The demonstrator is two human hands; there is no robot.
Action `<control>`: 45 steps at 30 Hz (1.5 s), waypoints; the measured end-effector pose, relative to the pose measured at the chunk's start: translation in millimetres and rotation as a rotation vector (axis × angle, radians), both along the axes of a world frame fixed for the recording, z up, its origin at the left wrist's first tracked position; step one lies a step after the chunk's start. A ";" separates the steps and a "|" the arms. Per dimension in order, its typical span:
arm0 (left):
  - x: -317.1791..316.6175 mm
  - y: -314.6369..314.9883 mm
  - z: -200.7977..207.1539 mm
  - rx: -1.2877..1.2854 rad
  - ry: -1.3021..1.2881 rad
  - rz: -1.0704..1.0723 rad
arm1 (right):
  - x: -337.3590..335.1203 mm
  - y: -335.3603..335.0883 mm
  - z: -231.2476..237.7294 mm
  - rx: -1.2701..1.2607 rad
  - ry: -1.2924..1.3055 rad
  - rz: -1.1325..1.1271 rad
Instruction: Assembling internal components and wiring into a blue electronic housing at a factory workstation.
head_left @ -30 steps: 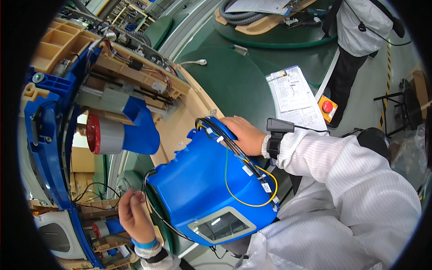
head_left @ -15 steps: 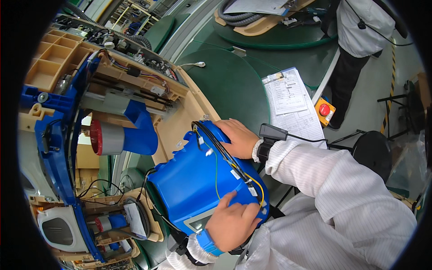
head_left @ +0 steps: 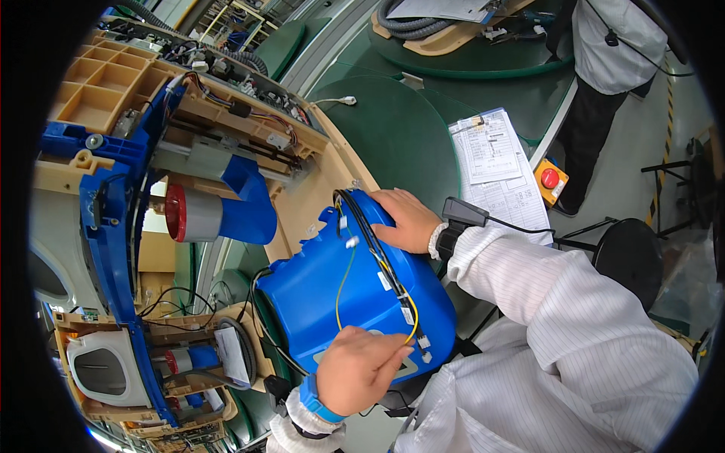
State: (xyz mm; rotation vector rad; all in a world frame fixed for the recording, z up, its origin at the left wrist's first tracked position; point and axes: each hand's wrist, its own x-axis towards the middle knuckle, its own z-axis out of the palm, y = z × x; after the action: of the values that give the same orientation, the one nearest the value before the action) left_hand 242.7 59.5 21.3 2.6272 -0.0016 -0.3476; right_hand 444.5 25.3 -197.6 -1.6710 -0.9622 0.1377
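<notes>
A large blue plastic cover [head_left: 325, 291] lies in front of me, with a cutout at its far left edge. A black wire harness [head_left: 370, 238] with white labels and small white connectors runs along its right side. My left hand [head_left: 359, 370] is over the cover's near end, closed, with thumb and forefinger pinched on a yellow wire [head_left: 416, 317] of the harness. A thin green-yellow wire [head_left: 341, 291] curves across the cover to that hand. My right hand [head_left: 408, 220] grips the cover's far right edge, thumb on top; some of its fingertips are hidden.
On the left stands an open machine body [head_left: 113, 241] with a blue and grey cylinder part [head_left: 249, 215]. A clipboard with papers [head_left: 495, 162] lies on the green table [head_left: 400, 136], beside a red button box [head_left: 550, 180]. Another person [head_left: 612, 53] stands at the far right; a black stool [head_left: 628, 260] is nearer.
My left hand has moved from pointing at the cover to pinching the yellow wire. My right hand stays on the cover's edge. The whole view has shifted slightly.
</notes>
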 end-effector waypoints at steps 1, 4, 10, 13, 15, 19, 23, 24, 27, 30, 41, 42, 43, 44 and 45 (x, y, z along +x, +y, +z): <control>2.9 1.9 1.0 -0.076 -0.058 0.019 | 0.0 0.6 -0.2 -0.005 0.004 0.003; 3.7 -0.9 14.0 -0.329 -0.153 0.131 | -0.6 -4.4 6.6 -0.022 0.064 0.025; 14.8 -2.2 20.6 -0.127 -0.276 -0.159 | 1.7 -2.3 4.9 0.015 0.028 0.044; 16.7 -18.9 26.8 -0.133 -0.220 -0.406 | 1.6 -2.6 5.9 0.027 0.011 0.052; 12.3 -25.4 17.0 -0.150 -0.192 -0.480 | 0.9 1.0 8.8 0.003 0.017 0.049; 9.4 -15.4 -2.2 -0.165 -0.079 -0.265 | 2.9 0.4 3.5 -0.033 0.014 0.027; 42.9 1.8 5.9 -0.017 -0.354 -0.175 | 4.8 7.5 -5.3 -0.038 0.012 0.056; 57.0 4.9 6.2 0.053 -0.396 -0.238 | 4.8 6.9 -5.9 0.017 0.023 0.082; 94.6 3.5 -2.6 0.285 -0.452 -0.413 | -2.3 -13.2 7.9 0.205 0.113 0.110; 118.7 10.9 -13.8 0.513 -0.363 -0.525 | -1.6 -0.7 -11.0 0.257 0.196 0.183; 180.5 116.7 -19.5 -0.289 -0.577 0.048 | -0.2 -4.8 8.5 0.000 0.061 0.073; 187.5 122.1 -21.7 -0.324 -0.653 0.068 | 1.5 -6.1 10.4 -0.004 0.052 0.077; 191.5 128.1 -22.9 -0.359 -0.728 0.089 | 2.2 -9.3 16.8 -0.012 0.100 0.108; 191.7 135.6 -21.9 -0.223 -0.766 0.056 | 3.3 -8.0 16.8 -0.005 0.074 0.097; 195.7 130.6 -15.5 -0.102 -0.797 0.016 | 5.3 -11.0 12.8 -0.008 0.052 0.072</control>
State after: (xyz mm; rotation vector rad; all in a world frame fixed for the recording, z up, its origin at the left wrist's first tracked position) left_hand 438.4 190.2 5.8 2.4827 -0.2522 0.6938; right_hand 449.8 14.3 -184.8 -1.6326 -0.9845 0.2325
